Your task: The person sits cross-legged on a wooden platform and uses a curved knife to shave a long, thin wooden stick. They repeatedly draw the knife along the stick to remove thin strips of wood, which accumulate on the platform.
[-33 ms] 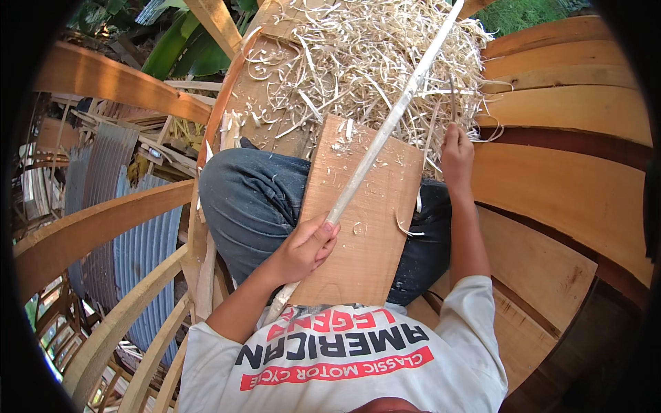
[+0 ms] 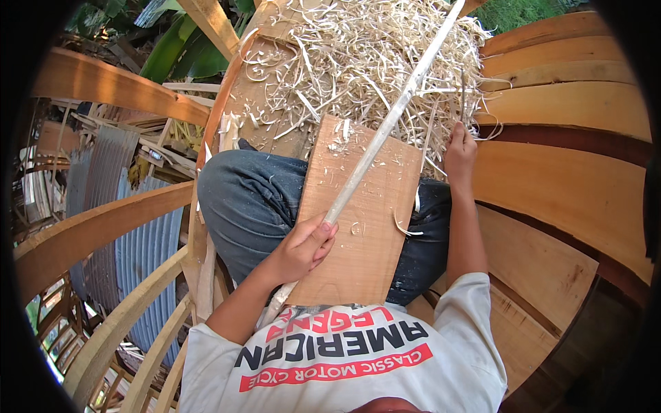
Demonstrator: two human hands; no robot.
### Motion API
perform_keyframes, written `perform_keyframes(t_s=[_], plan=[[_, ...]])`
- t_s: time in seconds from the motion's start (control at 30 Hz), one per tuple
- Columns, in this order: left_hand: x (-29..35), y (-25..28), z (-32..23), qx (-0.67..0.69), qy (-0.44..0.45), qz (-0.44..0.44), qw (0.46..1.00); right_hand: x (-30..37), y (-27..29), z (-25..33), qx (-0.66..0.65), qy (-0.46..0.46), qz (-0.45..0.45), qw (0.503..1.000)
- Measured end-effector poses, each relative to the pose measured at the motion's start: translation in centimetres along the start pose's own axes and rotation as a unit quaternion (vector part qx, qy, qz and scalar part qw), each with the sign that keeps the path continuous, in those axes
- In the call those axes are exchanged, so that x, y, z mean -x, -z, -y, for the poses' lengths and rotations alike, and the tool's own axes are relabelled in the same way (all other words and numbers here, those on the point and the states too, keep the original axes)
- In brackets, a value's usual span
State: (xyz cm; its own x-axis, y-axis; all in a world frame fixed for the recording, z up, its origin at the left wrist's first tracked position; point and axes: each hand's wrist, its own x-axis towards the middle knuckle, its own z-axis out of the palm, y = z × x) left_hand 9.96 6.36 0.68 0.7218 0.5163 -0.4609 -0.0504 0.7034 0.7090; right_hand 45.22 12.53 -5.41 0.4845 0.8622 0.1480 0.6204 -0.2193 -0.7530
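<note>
The left hand (image 2: 301,249) is closed around a long pale stick (image 2: 385,131), which lies slantwise across a board (image 2: 365,241) on the lap. The stick's far end is cut off at the top edge. The right hand (image 2: 460,153) reaches into wood shavings (image 2: 358,62); its fingers are buried, so I cannot tell its grip.

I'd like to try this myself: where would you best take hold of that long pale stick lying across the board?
Probably at its near end, from above and the left, as the left hand does now. The long pale stick slants across the wooden board on the lap, its far end up over the heap of wood shavings. The right hand is off the stick, at the shavings.
</note>
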Motion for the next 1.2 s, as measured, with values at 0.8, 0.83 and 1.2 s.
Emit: perform_keyframes(t_s=[0.8, 0.83, 1.2], plan=[[-5.2, -4.1, -4.7, -0.228, 0.051, -0.030, 0.972, 2.8, -0.2, 2.9, -0.341, -0.027, 0.213, 0.915], [-5.7, -4.4, -4.9, -0.243, 0.043, -0.025, 0.969, 3.0, -0.1, 2.8, -0.368, -0.033, 0.224, 0.902], [-5.8, -5.8, -5.4, -0.524, -0.126, -0.169, 0.826, 2.9, 0.8, 4.2, -0.428, -0.171, 0.244, 0.853]])
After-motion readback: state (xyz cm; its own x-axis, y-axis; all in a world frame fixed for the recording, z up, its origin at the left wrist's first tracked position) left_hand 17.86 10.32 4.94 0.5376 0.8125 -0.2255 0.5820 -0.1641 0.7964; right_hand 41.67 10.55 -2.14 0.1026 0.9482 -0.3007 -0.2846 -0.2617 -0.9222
